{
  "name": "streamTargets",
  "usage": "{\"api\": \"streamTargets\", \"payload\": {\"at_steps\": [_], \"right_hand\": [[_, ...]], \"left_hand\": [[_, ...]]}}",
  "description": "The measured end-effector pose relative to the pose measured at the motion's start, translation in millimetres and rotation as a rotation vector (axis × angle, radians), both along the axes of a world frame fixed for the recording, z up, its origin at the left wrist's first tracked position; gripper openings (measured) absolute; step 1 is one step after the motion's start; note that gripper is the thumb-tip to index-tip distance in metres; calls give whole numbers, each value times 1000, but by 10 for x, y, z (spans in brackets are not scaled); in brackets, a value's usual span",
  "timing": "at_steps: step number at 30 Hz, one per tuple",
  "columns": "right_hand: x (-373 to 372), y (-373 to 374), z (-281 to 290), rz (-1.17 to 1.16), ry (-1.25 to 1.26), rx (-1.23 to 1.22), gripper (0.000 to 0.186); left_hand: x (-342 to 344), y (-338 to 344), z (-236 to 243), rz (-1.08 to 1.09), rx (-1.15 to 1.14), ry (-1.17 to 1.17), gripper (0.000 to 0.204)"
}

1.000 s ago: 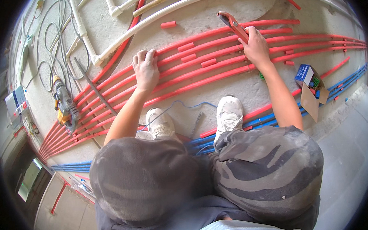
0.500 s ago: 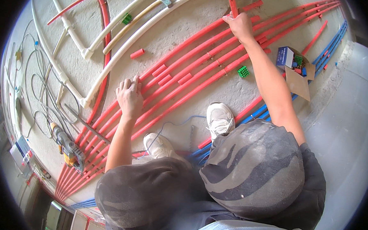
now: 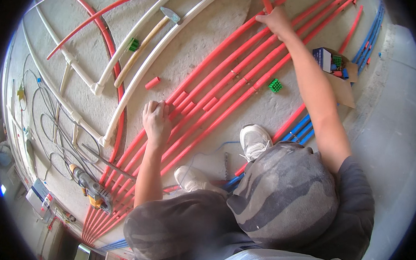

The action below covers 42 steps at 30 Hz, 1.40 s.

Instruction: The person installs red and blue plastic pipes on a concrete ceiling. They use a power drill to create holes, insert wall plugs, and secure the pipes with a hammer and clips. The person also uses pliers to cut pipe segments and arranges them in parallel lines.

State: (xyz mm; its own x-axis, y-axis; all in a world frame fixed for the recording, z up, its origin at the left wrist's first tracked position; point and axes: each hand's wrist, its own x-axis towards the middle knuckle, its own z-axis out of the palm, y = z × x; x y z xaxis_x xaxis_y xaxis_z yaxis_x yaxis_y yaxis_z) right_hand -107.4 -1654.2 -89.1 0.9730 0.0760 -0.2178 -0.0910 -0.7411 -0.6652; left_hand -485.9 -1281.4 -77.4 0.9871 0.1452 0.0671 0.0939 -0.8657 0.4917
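Several red conduit pipes point(image 3: 224, 86) run side by side diagonally across the concrete floor. My left hand point(image 3: 156, 123) is curled round the outermost pipe, with the fingers closed over its top. Near that pipe's far end, my right hand point(image 3: 277, 22) grips a narrow red piece like a tool handle point(image 3: 266, 2); the top of the frame cuts it off, so its kind is unclear. Short red pipe sleeves point(image 3: 210, 104) rest among the pipes just ahead of my left hand. Another loose red sleeve point(image 3: 152, 83) lies on the floor beside them.
A hammer point(image 3: 142, 48) lies beside white pipes point(image 3: 163, 46). A power tool point(image 3: 91, 190) sits by grey cable point(image 3: 44, 109) at left. On the right are an open carton point(image 3: 342, 82) of small parts, a green clip block point(image 3: 275, 85) and blue pipes point(image 3: 301, 129). My shoes stand behind the pipes.
The view has shifted, bringing the whole hammer into sight and pushing the floor items lower on the left. Both hands keep their grips; less of the red piece in my right hand shows.
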Motion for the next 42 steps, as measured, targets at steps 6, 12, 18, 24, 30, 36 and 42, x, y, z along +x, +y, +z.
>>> {"api": "streamTargets", "payload": {"at_steps": [6,12,18,24,30,36,42], "right_hand": [[356,-246,-138,75,202,221,30],[206,-52,144,90,205,50,27],[275,19,349,113,293,-92,28],[289,107,412,94,334,-174,31],[267,172,453,74,386,-141,28],[256,27,326,83,337,-92,28],[366,-140,137,158,277,-98,30]], "left_hand": [[354,-147,5,-80,36,-1,22],[370,-205,-105,-35,-166,-119,20],[443,-241,-70,-48,-180,-48,25],[421,-203,-137,-63,-176,-55,29],[426,-168,-151,-65,-171,-66,30],[408,-200,-159,-62,-163,-48,30],[368,-222,-167,-39,-125,-71,22]]}}
